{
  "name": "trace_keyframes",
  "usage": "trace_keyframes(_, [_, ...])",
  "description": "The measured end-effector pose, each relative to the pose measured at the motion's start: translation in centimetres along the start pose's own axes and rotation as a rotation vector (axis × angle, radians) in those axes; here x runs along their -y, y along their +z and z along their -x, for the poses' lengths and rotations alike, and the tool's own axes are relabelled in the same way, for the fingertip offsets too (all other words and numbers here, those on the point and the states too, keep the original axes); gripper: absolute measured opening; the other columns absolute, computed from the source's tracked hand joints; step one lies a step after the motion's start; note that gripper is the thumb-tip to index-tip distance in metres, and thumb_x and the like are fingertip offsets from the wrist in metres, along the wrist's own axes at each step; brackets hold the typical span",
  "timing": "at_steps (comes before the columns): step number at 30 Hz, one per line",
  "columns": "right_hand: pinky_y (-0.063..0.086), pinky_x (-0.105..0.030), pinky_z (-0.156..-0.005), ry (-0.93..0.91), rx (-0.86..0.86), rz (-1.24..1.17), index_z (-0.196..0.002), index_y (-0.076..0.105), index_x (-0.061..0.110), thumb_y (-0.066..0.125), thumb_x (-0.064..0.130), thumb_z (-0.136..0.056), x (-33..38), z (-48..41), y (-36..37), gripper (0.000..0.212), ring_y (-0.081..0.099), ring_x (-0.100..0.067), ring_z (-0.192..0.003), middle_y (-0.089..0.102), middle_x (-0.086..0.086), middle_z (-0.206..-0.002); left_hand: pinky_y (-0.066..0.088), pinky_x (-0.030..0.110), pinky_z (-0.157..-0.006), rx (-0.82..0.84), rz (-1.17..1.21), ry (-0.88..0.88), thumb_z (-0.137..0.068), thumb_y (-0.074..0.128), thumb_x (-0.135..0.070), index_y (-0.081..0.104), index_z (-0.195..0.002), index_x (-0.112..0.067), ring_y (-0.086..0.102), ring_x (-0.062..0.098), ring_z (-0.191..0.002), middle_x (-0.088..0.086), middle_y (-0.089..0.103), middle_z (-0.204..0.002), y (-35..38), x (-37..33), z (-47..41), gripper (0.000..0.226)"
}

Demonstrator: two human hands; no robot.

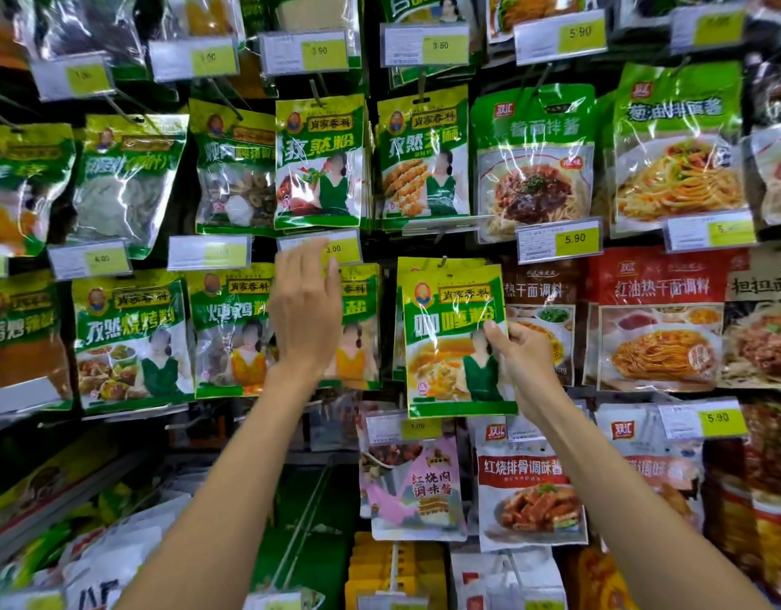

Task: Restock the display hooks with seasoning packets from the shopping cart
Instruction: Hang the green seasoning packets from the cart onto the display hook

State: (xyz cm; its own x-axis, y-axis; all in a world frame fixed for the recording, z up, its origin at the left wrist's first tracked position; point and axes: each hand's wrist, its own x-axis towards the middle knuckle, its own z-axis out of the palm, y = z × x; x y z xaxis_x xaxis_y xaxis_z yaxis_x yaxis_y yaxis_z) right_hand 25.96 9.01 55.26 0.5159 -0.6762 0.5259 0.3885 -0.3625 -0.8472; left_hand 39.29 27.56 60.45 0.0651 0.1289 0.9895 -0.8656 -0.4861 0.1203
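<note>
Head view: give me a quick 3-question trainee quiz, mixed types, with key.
1. True or false: the right hand pinches the green-and-yellow packet by its right edge.
2. The price tag just above the left hand reads: A) 3.00 B) 5.90 C) 6.00
3. Fill in: the pink packet hangs ___ the held packet.
Key: 1 true; 2 A; 3 below.

A dark display wall [382, 248] carries yellow price labels [559, 240] under bright light.
</note>
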Motion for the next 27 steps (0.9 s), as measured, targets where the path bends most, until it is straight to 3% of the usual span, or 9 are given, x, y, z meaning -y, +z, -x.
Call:
trace_keyframes(3, [0.034,-0.030,-0.067,-0.013,-0.001,0.002,-0.070,0.054,-0.003,0.054,0.025,-0.096,0.0,-1.2,0.1,0.038,0.044,-0.017,-0.070,0.049,-0.009,-0.067,0.036,0.037,-0.105,0.054,-0.133,0.133,-0.099,0.043,-0.017,0.051,-0.128,0.001,0.050,0.033,-0.120,0.019,0.055,-0.128,1.1,1.5,-1.5,0.036])
trace_keyframes(5, [0.035,-0.024,-0.059,-0.010,0.003,-0.009,-0.065,0.054,0.007,0.055,0.026,-0.095,0.1,-1.7,0.4,0.036,0.044,-0.014,-0.062,0.050,0.001,-0.058,0.030,0.040,-0.112,0.125,-0.184,0.171,-0.100,0.041,-0.020,0.046,-0.134,0.002,0.045,0.034,-0.128,0.020,0.049,-0.135,1.8,2.3,-1.6,0.040])
trace_keyframes(8, [0.036,-0.032,-0.068,-0.055,0.013,-0.046,-0.081,0.055,-0.013,0.054,0.026,-0.096,0.2,-2.3,0.7,0.042,0.044,-0.021,-0.071,0.044,-0.016,-0.069,0.033,0.044,-0.111,0.166,-0.193,0.213,-0.098,0.046,-0.018,0.046,-0.132,0.005,0.047,0.036,-0.126,0.023,0.051,-0.133,2.3,2.7,-1.4,0.041])
trace_keyframes(10, [0.033,-0.033,-0.070,-0.064,-0.008,-0.057,-0.083,0.054,-0.014,0.055,0.024,-0.096,0.1,-2.6,0.7,0.041,0.042,-0.023,-0.073,0.040,-0.024,-0.071,0.035,0.045,-0.109,0.165,-0.183,0.207,-0.097,0.050,-0.017,0.048,-0.130,0.006,0.049,0.037,-0.123,0.024,0.053,-0.130,2.4,2.8,-1.3,0.040])
trace_keyframes(13, [0.033,-0.025,-0.056,-0.041,-0.039,-0.040,-0.066,0.054,0.004,0.056,0.024,-0.095,-0.2,-3.1,0.8,0.035,0.042,-0.013,-0.057,0.045,-0.003,-0.054,0.035,0.045,-0.109,0.176,-0.167,0.191,-0.097,0.051,-0.016,0.048,-0.130,0.007,0.049,0.036,-0.123,0.024,0.053,-0.129,2.5,2.9,-1.4,0.040])
trace_keyframes(15, [0.033,-0.019,-0.050,-0.027,-0.048,-0.010,-0.062,0.057,0.007,0.058,0.024,-0.094,-0.4,-3.4,1.0,0.036,0.041,-0.008,-0.050,0.047,0.007,-0.047,0.036,0.045,-0.109,0.189,-0.167,0.190,-0.097,0.051,-0.016,0.048,-0.130,0.007,0.049,0.037,-0.122,0.024,0.053,-0.128,2.4,3.0,-1.5,0.040])
trace_keyframes(18, [0.034,-0.029,-0.063,-0.009,-0.079,-0.008,-0.081,0.063,-0.011,0.059,0.023,-0.094,-0.6,-3.7,1.5,0.037,0.045,-0.018,-0.066,0.054,-0.009,-0.066,0.037,0.045,-0.108,0.193,-0.171,0.198,-0.097,0.051,-0.017,0.048,-0.130,0.007,0.050,0.037,-0.122,0.025,0.053,-0.127,2.4,3.1,-1.7,0.041])
trace_keyframes(23, [0.032,-0.033,-0.064,0.025,-0.122,0.046,-0.081,0.064,-0.009,0.058,0.025,-0.094,-1.3,-4.2,2.2,0.036,0.045,-0.020,-0.067,0.052,-0.012,-0.068,0.040,0.047,-0.105,0.188,-0.169,0.228,-0.097,0.051,-0.018,0.049,-0.129,0.008,0.051,0.038,-0.120,0.025,0.054,-0.126,2.4,3.3,-1.8,0.041])
trace_keyframes(27, [0.025,-0.029,-0.053,-0.011,-0.163,0.170,-0.058,0.049,0.009,0.056,0.028,-0.095,-2.2,-4.8,2.5,0.042,0.035,-0.015,-0.051,0.039,-0.001,-0.052,0.043,0.047,-0.102,0.178,-0.163,0.255,-0.096,0.053,-0.019,0.050,-0.127,0.007,0.053,0.038,-0.118,0.024,0.056,-0.123,2.3,3.6,-1.8,0.042])
